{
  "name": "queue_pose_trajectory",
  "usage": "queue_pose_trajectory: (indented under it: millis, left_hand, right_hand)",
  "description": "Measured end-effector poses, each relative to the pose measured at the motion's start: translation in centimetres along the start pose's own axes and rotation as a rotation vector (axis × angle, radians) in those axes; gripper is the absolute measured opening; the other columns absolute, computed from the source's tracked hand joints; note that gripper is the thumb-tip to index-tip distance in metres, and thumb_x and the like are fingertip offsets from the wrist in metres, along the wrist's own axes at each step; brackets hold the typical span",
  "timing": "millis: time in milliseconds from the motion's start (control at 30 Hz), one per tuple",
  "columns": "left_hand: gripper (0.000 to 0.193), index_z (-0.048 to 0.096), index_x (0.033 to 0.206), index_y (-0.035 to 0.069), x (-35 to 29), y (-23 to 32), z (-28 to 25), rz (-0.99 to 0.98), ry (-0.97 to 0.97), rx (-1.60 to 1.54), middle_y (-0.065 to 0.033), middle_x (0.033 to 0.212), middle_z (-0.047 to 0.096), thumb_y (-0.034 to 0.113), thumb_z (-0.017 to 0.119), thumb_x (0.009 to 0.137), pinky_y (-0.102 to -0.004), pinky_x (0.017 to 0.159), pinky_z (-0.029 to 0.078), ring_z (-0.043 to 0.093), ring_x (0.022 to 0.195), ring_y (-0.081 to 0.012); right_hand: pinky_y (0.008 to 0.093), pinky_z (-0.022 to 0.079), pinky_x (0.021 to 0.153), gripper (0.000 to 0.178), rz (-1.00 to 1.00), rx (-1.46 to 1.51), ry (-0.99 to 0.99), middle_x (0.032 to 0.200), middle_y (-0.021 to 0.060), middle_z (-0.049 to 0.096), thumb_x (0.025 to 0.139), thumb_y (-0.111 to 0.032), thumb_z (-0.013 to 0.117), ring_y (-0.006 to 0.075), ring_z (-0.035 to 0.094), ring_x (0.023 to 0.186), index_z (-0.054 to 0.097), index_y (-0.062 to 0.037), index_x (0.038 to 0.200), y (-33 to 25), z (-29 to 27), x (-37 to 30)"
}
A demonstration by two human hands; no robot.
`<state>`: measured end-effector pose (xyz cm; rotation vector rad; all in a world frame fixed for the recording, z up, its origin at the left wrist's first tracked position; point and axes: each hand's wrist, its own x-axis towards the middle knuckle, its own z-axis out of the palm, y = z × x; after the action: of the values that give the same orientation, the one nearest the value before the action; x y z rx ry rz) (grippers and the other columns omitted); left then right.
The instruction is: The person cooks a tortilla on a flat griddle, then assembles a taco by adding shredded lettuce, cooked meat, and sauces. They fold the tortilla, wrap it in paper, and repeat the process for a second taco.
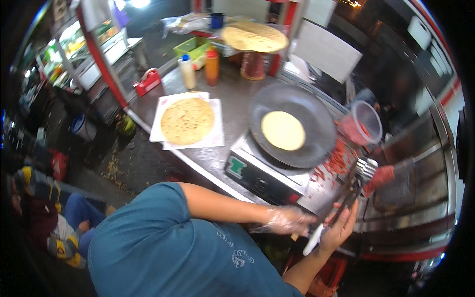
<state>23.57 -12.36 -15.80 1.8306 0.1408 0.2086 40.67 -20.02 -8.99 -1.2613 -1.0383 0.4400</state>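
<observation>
Tongs (357,183) slant forward from the right hand (340,225) clasping them (the gloved left hand (289,220), its grip too blurred to tell, sits nearer the flatbread (283,130) ahead).

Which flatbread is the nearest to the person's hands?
The pale flatbread in the dark pan; the spotted flatbread on white paper lies farther left, the big flatbread farther back.

Pancake (283,130) in pan (318,121) on stove (258,182), flatbread (187,121) on paper (216,137) to left, bottles (212,68) behind paper
</observation>
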Motion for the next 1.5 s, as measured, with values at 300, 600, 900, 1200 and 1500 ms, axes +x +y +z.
queue_pose_trajectory:
  millis: [300, 600, 900, 1200, 1500]
  left_hand:
    - [0.056, 0.057, 0.146, 0.008, -35.0, -4.1, -2.8, -0.632, 0.440, 0.297, -0.0245, 0.135, 0.065, 0.047, 0.043, 0.108, -0.0498, 0.109, 0.045, 0.059, 0.127, -0.0423]
    - [0.048, 0.067, 0.134, 0.008, -51.0, -8.2, -3.7, -0.952, 0.459, 0.312, -0.0163, 0.131, 0.070, 0.043, 0.056, 0.102, -0.0523, 0.103, 0.051, 0.064, 0.124, -0.0380]
    - [0.049, 0.068, 0.131, 0.005, -55.8, -15.5, -5.3, -0.978, 0.732, 0.277, -0.0169, 0.128, 0.071, 0.042, 0.054, 0.101, -0.0517, 0.103, 0.051, 0.066, 0.121, -0.0376]
    - [0.058, 0.054, 0.150, 0.010, -52.1, -17.1, -0.2, -0.959, 0.642, 0.147, -0.0166, 0.148, 0.059, 0.046, 0.051, 0.104, -0.0500, 0.114, 0.043, 0.055, 0.137, -0.0376]
    - [0.058, 0.052, 0.150, 0.006, -44.0, -3.9, -4.2, -0.733, 0.649, 0.159, -0.0208, 0.148, 0.058, 0.044, 0.048, 0.106, -0.0478, 0.115, 0.042, 0.053, 0.138, -0.0382]
  right_hand:
    - [0.0210, 0.037, 0.044, 0.056, 0.116, 0.414, -0.234, 0.095, 0.0111, 0.063, 0.112, -0.039, 0.048, 0.0087, 0.051, 0.051, 0.047, 0.0034, 0.149, 1.0, 19.8, -7.1]
    - [0.0198, 0.039, 0.048, 0.052, 0.396, 0.599, -0.504, 0.098, 0.0061, 0.064, 0.108, -0.037, 0.056, 0.0079, 0.054, 0.058, 0.047, -0.0061, 0.149, -3.5, 44.4, -15.2]
    - [0.0196, 0.049, 0.048, 0.047, 0.433, 0.973, -0.670, 0.101, 0.0092, 0.065, 0.112, -0.034, 0.044, 0.0072, 0.058, 0.062, 0.040, -0.0098, 0.153, -6.1, 51.4, -16.4]
    - [0.0183, 0.044, 0.040, 0.057, 0.522, 0.928, -0.707, 0.099, 0.0121, 0.065, 0.111, -0.038, 0.045, 0.0088, 0.055, 0.049, 0.035, -0.0052, 0.156, -3.9, 47.5, -17.0]
    - [0.0174, 0.044, 0.039, 0.051, 0.651, 0.878, -0.630, 0.095, 0.0064, 0.063, 0.112, -0.037, 0.044, 0.0066, 0.052, 0.050, 0.038, -0.0082, 0.154, -2.8, 43.7, -14.9]
